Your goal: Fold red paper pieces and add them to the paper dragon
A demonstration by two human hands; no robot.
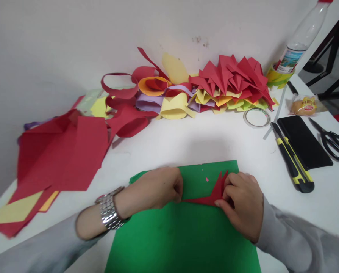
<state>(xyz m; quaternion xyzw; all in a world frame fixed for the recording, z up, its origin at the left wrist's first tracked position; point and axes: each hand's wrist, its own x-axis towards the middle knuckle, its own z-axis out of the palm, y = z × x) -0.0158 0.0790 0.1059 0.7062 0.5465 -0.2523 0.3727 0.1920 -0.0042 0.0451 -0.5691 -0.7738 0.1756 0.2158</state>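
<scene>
Red sheets (64, 151): piled beyond and left of the left hand; likely light and quick to bend.
Left hand (155, 188): fingers curled at the paper's narrow tip; whether they pinch or merely press it is hidden.
Folded red paper (211, 200): between the hands, over the green sheet (180, 242); probably almost weightless, firmer where layered, easily crumpled at its thin points; best gripped at the thick base.
Right hand (244, 203): thumb and fingers pinching that base, beside two projecting points.
Utility knife (289, 157): right of the right hand, well apart.
</scene>
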